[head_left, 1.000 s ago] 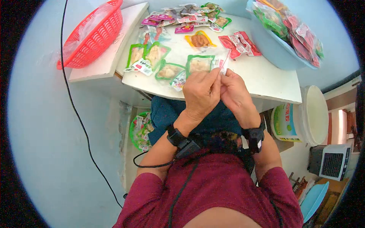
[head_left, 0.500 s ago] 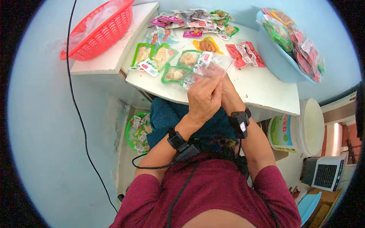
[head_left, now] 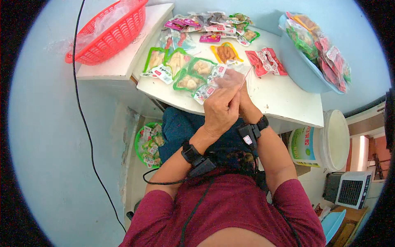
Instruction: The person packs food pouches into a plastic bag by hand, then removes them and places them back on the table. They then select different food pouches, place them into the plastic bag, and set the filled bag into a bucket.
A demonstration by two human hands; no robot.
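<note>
My left hand [head_left: 221, 110] is closed in a pinch on the edge of a clear plastic bag [head_left: 245, 77] with a thin red line along its mouth. Behind it, my right hand [head_left: 233, 79] reaches to the white ends of two green-edged food packets [head_left: 201, 68], its fingers seen partly through the clear plastic. Pale pieces of food show through the packet windows. My left hand hides part of the right fingers. Left of these lie two more green-edged packets [head_left: 177, 61]. A yellow-edged packet [head_left: 226, 52] and red packets [head_left: 266, 61] lie beyond my hands.
Mixed packets [head_left: 214, 25] are piled at the back of the white table [head_left: 288, 101]. A blue basin [head_left: 300, 70] full of packets stands right, a red basket [head_left: 113, 39] with clear plastic left. Below are a green basket [head_left: 138, 144] of packets and a white bucket [head_left: 335, 140].
The two green-edged packets have shifted slightly left and toward me. My right hand has moved a little left with them and its wrist has turned. The left hand keeps its pinch.
</note>
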